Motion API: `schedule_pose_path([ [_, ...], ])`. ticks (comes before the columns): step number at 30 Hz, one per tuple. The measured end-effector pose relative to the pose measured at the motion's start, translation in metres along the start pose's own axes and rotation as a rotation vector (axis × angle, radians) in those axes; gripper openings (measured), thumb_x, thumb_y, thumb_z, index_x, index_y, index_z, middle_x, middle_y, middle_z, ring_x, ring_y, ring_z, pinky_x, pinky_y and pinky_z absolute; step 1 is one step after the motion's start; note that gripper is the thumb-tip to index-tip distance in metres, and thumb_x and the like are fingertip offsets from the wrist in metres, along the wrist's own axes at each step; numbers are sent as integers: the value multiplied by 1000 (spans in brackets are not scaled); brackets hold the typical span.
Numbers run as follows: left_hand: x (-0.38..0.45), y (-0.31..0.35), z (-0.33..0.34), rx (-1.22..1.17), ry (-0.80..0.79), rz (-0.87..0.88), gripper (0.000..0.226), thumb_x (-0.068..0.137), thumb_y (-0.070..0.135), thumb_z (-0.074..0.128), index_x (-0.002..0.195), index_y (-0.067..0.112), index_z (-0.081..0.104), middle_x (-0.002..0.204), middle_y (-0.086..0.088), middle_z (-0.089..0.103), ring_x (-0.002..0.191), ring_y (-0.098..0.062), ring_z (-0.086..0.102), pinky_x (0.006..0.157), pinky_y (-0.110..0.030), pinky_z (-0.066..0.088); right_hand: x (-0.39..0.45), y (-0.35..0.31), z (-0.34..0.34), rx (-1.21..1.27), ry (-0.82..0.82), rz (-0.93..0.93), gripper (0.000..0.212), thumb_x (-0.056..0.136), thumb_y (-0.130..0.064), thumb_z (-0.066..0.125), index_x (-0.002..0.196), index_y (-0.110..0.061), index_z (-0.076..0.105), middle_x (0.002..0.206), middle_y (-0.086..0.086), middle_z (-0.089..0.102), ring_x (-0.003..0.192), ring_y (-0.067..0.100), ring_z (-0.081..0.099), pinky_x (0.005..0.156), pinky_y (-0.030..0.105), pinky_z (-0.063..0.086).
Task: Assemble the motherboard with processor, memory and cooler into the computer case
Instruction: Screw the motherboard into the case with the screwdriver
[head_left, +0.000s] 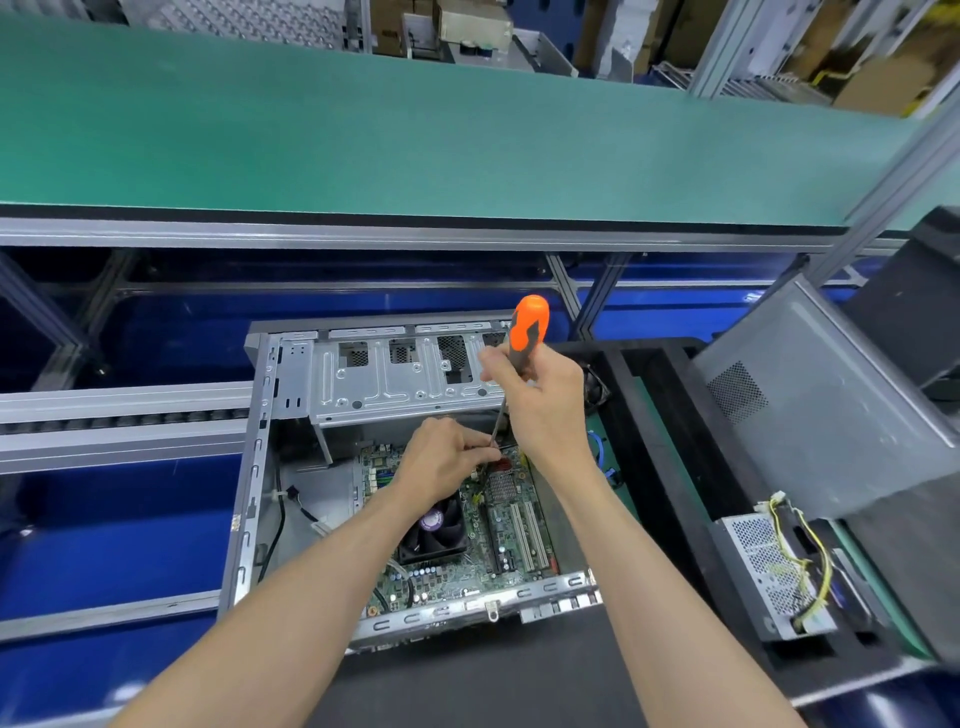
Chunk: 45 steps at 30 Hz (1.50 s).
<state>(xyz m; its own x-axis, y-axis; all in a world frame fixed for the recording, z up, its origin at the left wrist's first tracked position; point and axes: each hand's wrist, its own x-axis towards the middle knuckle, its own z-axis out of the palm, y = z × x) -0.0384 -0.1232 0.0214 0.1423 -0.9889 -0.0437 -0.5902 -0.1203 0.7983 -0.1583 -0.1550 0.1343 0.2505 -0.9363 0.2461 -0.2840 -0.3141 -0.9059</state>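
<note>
Motherboard (498, 525) lies flat inside the open case (260, 467), directly under both hands, its fan (436, 525) just below the left wrist. The right hand (540, 395) is wrapped around the screwdriver (527, 332), orange handle sticking up above it. The left hand (441, 457) pinches the shaft near the tip. If the tip slips off the screw, it could likely gouge the board; the screw itself is hidden.

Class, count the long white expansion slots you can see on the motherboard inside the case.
2. Both white slots lie side by side on the motherboard, right of the cooler fan. The hands may hide others.
</note>
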Motion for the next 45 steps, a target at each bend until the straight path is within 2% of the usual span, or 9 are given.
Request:
schedule_pose_path([
  [2,-1,-1,2,53,5,5,15,86,36,75,94,25,82,64,3,73,54,-11,56,60,-24,40,5,-7,-8,-91,-42,-103,16,89,-29,71,91,-14,66,81,0,66,73,11,58,68,23,44],
  [6,-1,-2,5,91,35,-7,14,86,32,75,92,21,81,78,3,77,52,2,52,68,-26,46,17,-27,-28,-155,-143,-360,42,87,-17,66,125,-24,52,94,-6,63,77,17,60,73,32,51],
  [18,0,0,16,230,30,-28,16,88,35,73,96,24,81,101,10,76,92,-15,69,82,-37,55,19,-55,-35,-958,-43,-452,25,92,-36,58,81,-16,47,79,-3,52,65,32,53,56,38,46],
  [23,1,-3,18,265,14,-37,16,89,36,71,98,27,80,103,12,76,96,-18,67,83,-38,55,22,-69,-47,-885,-409,-379,14,74,-16,58,87,-19,58,93,-2,50,77,28,54,66,39,50],
  [30,4,-1,23,251,-1,-58,16,88,39,72,97,28,80,100,14,76,94,-14,68,83,-35,55,27,-67,-46,-1103,-201,-354,42,92,-28,58,63,-19,30,67,0,29,68,30,39,60,37,29],
  [33,6,-1,24,233,-3,-81,14,87,37,74,95,28,81,95,11,77,88,-17,69,81,-36,56,33,-72,-58,-977,-402,-325,8,80,-20,59,81,-12,60,89,1,48,77,27,49,64,35,38],
  [36,6,-5,26,239,-14,-73,13,87,36,73,95,28,81,96,10,77,88,-16,68,81,-36,56,36,-73,-60,-919,-509,-298,14,78,-12,58,91,-13,63,89,-3,56,83,22,51,70,32,35],
  [42,4,-12,26,207,-21,-57,12,88,32,74,94,25,81,98,14,76,82,-10,68,82,-33,55,28,-76,-44,-1036,-297,-351,40,96,-26,51,64,-20,27,70,-1,28,70,30,39,63,38,31],
  [45,5,-12,24,220,-30,-76,14,88,35,73,94,26,81,94,14,76,83,-12,69,82,-34,55,30,-82,-47,-928,-465,-333,7,80,-20,55,78,-14,57,88,4,49,78,30,51,66,36,39],
])
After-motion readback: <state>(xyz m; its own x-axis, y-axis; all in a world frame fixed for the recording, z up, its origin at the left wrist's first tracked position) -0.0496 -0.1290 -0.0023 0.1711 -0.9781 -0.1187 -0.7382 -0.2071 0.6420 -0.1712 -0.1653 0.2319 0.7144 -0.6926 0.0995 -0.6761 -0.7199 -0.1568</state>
